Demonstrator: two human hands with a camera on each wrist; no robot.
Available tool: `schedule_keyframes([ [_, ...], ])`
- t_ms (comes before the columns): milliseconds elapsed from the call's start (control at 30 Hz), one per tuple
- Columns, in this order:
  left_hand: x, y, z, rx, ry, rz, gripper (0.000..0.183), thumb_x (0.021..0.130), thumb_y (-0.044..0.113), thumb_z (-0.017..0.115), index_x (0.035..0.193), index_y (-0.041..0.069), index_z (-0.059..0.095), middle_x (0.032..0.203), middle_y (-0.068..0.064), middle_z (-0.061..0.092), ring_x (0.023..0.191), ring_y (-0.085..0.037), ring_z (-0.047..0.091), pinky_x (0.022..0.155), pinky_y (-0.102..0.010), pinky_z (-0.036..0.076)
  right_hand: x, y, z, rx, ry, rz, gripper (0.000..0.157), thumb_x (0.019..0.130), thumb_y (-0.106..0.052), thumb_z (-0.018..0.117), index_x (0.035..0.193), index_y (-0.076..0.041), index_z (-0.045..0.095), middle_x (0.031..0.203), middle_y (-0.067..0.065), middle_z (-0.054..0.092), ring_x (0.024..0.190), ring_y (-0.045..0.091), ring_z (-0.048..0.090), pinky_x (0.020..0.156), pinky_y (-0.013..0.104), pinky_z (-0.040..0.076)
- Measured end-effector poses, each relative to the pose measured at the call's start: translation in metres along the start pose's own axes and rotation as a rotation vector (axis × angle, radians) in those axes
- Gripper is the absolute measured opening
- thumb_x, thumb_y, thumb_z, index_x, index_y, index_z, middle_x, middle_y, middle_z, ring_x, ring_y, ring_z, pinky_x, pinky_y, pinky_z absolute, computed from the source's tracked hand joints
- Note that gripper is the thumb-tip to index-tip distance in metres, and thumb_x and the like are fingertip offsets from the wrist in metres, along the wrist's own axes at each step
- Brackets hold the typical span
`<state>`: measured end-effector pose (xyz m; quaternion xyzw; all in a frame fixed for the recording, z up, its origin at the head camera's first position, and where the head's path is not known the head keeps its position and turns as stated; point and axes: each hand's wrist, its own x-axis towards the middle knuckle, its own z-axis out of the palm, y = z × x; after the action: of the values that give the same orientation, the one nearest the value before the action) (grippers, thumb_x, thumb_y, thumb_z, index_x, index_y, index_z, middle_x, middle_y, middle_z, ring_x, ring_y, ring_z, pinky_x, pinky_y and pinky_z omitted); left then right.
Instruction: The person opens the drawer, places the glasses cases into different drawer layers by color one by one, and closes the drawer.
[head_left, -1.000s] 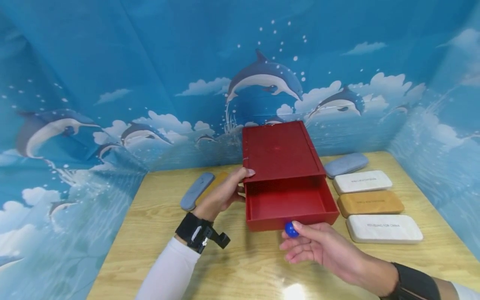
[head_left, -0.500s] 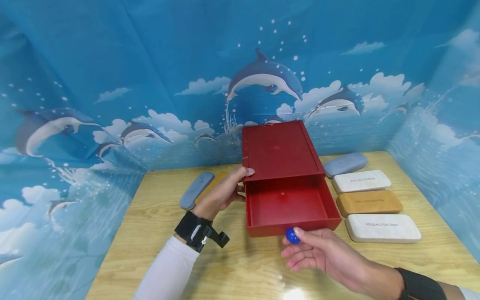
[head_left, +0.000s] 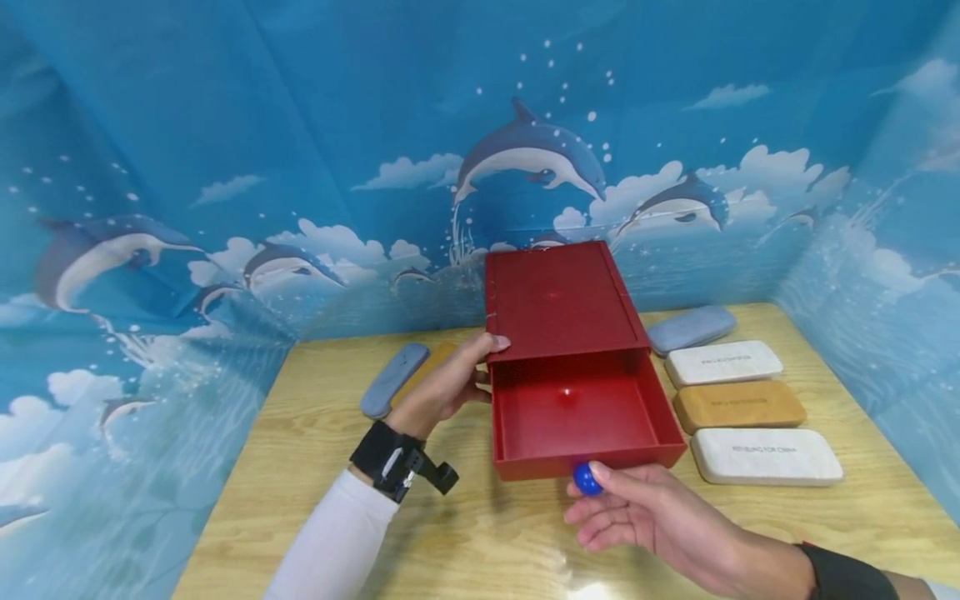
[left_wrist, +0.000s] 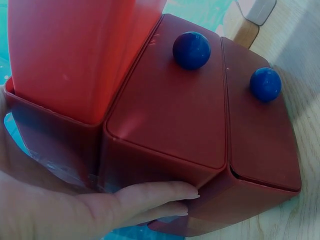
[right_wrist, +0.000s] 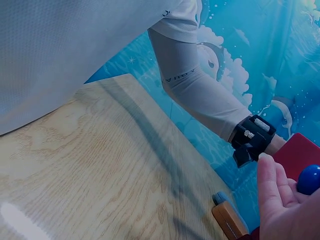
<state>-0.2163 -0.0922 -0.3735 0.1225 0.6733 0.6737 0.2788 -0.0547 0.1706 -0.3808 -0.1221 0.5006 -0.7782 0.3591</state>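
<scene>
Pinching blue knob (head_left: 587,479) on front of drawer (head_left: 577,412): right hand (head_left: 648,518), grip narrow. Drawer juts from near side of red cabinet (head_left: 558,300). Left hand (head_left: 447,385), grip round cabinet's left side, thumb on its top.

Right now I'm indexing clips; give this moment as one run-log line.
left hand: grips red cabinet | right hand: pinches blue knob | top drawer: pulled out | two lower drawers: shut
</scene>
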Motion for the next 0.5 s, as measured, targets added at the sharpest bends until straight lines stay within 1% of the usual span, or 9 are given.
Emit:
schedule_keyframes([
  [367,0.0007,0.0005,-0.0001,0.001,-0.002,-0.003,0.054,0.091,0.047,0.05,0.131,0.013,0.039,0.132,-0.015,0.045,0.1,-0.036,0.06,0.073,-0.046,0.054,-0.0037,0.0037,0.0014,-0.002,-0.011,-0.002,0.041,0.106,-0.021,0.03,0.123,0.009,0.052,0.112,0.023,0.063,0.098,0.032,0.062,0.09,0.045,0.047],
  [500,0.0005,0.0003,0.0,0.003,0.001,-0.003,0.054,0.09,0.047,0.051,0.133,0.015,0.04,0.132,-0.014,0.046,0.1,-0.036,0.06,0.073,-0.047,0.054,-0.0056,0.0047,0.0023,-0.004,-0.005,0.01,0.042,0.106,-0.022,0.031,0.124,0.009,0.052,0.112,0.025,0.063,0.097,0.031,0.063,0.089,0.045,0.048],
])
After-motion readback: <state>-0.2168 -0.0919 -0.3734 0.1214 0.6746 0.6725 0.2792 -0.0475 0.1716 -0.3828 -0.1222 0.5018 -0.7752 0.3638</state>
